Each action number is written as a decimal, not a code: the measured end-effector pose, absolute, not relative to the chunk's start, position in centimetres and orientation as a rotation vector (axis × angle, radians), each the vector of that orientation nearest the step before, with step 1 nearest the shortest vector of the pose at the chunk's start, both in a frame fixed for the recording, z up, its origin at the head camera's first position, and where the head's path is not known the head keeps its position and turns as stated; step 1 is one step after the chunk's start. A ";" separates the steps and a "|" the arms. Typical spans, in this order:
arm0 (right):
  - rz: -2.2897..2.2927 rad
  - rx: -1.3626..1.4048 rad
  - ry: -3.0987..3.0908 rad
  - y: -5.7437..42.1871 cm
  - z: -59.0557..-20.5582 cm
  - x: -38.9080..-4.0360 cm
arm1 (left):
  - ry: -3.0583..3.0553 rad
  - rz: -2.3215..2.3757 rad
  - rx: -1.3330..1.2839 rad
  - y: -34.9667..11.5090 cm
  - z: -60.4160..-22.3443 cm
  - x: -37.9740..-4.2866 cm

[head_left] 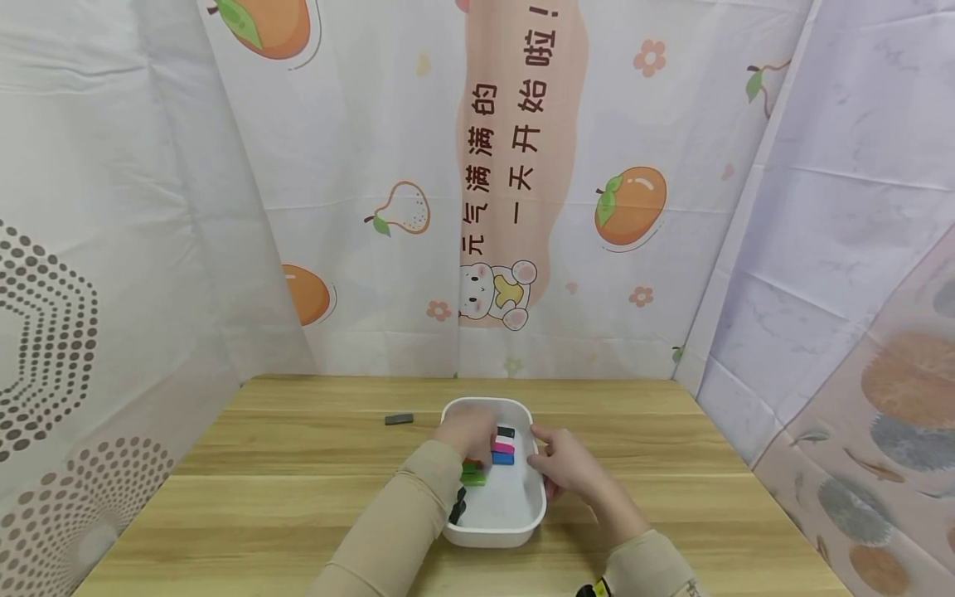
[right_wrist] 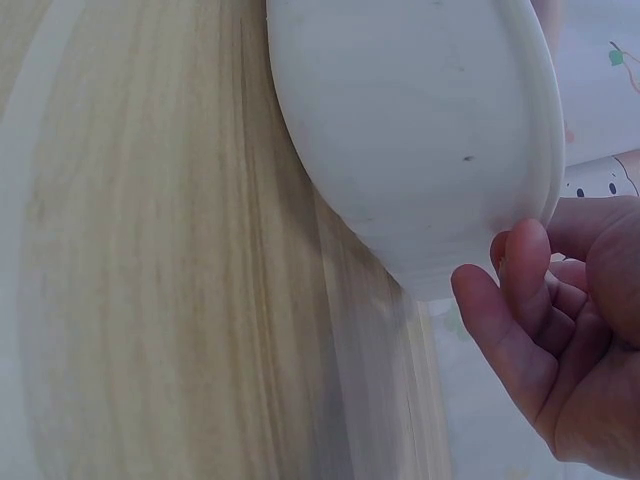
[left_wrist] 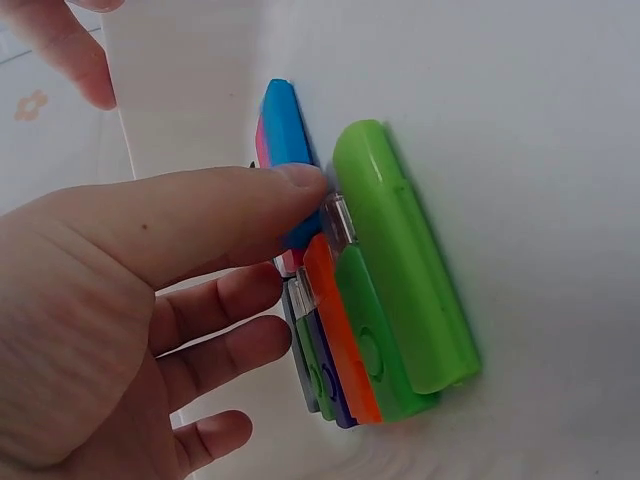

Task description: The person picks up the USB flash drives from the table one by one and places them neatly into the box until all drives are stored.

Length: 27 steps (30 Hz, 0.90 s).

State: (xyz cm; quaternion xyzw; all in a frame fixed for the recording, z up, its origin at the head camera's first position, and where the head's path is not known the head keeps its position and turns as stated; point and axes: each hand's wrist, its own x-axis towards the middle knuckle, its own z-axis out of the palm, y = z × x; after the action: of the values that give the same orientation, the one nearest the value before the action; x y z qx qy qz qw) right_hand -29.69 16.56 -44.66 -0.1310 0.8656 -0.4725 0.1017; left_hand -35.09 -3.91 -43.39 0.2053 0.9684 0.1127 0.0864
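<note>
My left hand reaches into a white plastic box. In the left wrist view its thumb crosses over a blue USB flash drive, and other fingertips lie at the ends of a neighbouring row; I cannot tell whether it pinches a drive. That row has a lime-green drive, a green one, an orange one and a purple one. Pink, white and black drives line up beyond the blue one. My right hand grips the box's right rim, fingertips against the outer wall.
A dark grey stick-shaped item lies on the wooden table, left of the box. Black pieces rest inside the box at its near left. Printed curtains hang behind and on both sides.
</note>
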 end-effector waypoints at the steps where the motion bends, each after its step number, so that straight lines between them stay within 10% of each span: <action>1: -1.393 -0.386 2.557 16.6 -44.7 -29.7 | 2.889 0.333 0.614 -3.9 -43.3 -35.1; 27: -1.370 -0.347 2.551 16.4 -44.7 -29.6 | 2.972 0.403 0.624 -4.8 -38.2 -34.6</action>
State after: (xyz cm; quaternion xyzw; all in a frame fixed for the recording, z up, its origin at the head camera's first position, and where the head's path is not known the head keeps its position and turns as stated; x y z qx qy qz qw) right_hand -29.64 16.44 -44.68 -0.1183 0.8692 -0.4668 0.1122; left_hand -34.57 -4.84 -38.23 0.2034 0.9694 0.1316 0.0392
